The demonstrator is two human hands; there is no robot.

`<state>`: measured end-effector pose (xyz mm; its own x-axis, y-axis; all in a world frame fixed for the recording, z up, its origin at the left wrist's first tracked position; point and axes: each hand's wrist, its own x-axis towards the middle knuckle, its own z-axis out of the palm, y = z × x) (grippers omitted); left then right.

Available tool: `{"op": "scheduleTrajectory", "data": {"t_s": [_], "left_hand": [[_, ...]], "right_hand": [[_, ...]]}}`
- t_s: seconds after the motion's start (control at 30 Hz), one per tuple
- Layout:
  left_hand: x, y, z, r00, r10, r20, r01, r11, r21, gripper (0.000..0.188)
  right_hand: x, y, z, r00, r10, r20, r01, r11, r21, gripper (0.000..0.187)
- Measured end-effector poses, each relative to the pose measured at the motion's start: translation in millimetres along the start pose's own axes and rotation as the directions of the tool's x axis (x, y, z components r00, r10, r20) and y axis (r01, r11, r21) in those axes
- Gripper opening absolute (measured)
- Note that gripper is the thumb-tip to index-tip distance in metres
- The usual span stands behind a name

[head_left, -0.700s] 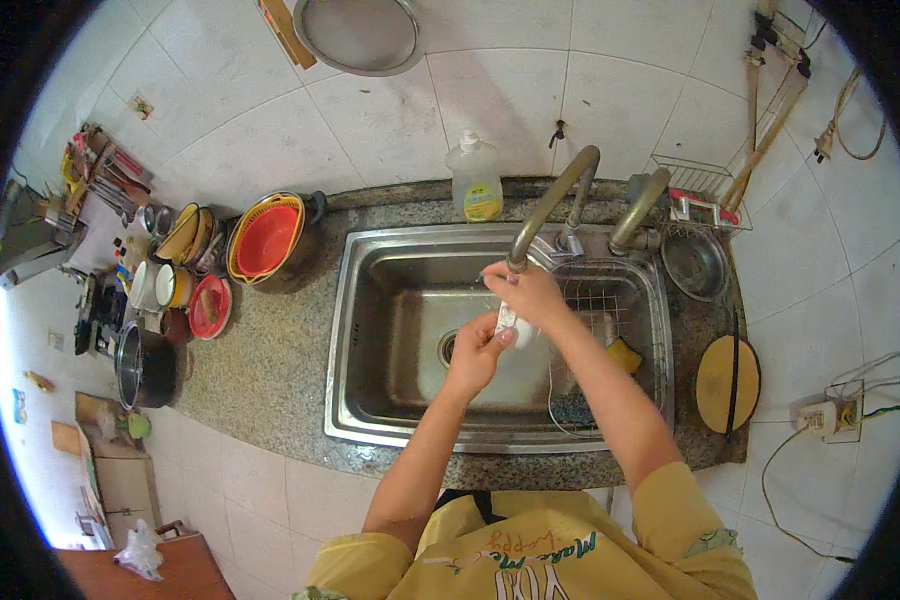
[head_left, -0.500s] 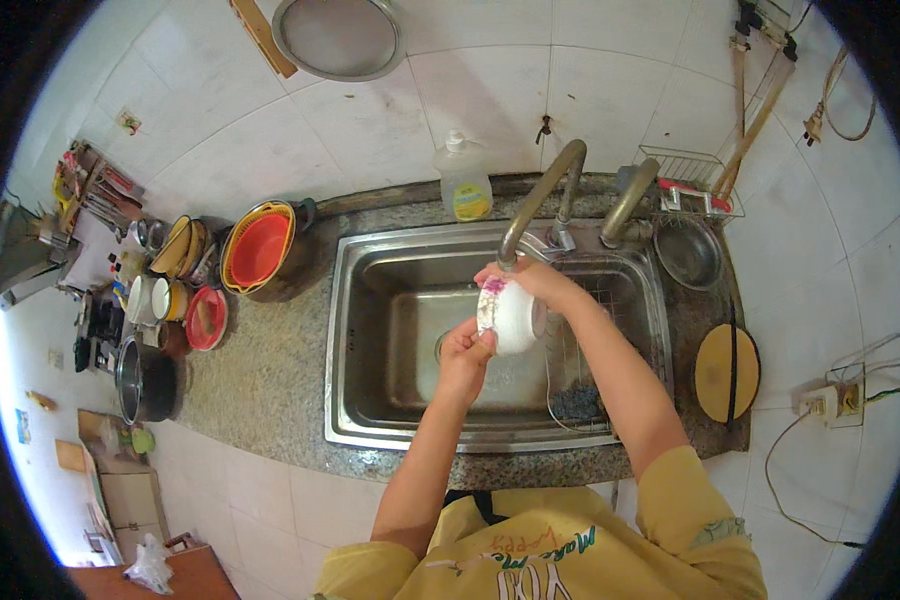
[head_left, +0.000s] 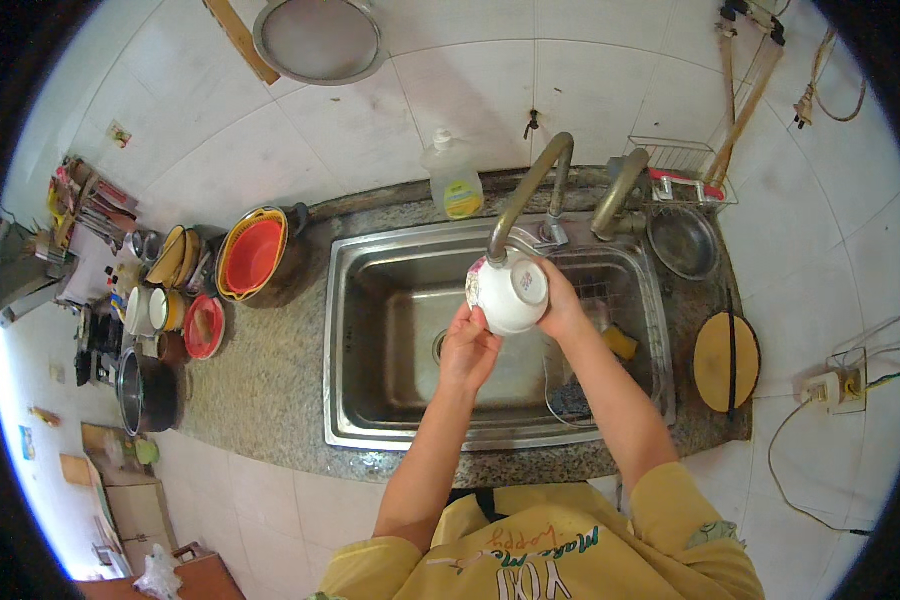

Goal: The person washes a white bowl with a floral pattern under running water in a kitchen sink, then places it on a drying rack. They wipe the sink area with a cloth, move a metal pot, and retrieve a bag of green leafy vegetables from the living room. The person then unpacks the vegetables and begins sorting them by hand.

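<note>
A white bowl (head_left: 510,300) with a pink flower pattern near its rim is tilted under the curved faucet (head_left: 518,205), its underside and foot ring turned up toward me. My left hand (head_left: 469,348) grips the rim on the lower left, thumb on the outside. On the right side, my right hand (head_left: 562,298) is wrapped round the bowl's edge, with some fingers hidden behind it. Both hands are above the steel sink (head_left: 390,400), close below the spout. Whether water is running I cannot make out.
A wire rack with a dark scouring pad (head_left: 570,401) and a yellow sponge (head_left: 619,342) sits at the sink's right. Behind stands a soap bottle (head_left: 456,180). A metal bowl (head_left: 683,243) and round board (head_left: 726,362) lie right; a red basket (head_left: 254,255) and black pot (head_left: 146,391) stand left.
The bowl has turned so its base faces up toward me. My right hand has shifted from its top to its right side, uncovering the yellow sponge.
</note>
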<state>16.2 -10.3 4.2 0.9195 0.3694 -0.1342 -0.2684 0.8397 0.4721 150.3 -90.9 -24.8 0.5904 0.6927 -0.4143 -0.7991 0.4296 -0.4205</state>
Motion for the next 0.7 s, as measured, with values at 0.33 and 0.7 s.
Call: {"op": "scheduleTrajectory", "data": {"t_s": [0.33,0.7], "left_hand": [[-0.4,13.8,4.8,0.996,-0.018,0.093,-0.054,0.704,0.708,0.022],[8.7,6.7,13.0,0.982,0.188,0.008,-0.115,0.568,0.815,0.015]], "right_hand": [[-14.5,-19.9,27.6,0.985,-0.055,-0.163,-0.038,0.852,-0.522,0.031],[-44.5,43.0,53.2,0.656,-0.525,0.543,0.243,-0.535,-0.810,0.049]]}}
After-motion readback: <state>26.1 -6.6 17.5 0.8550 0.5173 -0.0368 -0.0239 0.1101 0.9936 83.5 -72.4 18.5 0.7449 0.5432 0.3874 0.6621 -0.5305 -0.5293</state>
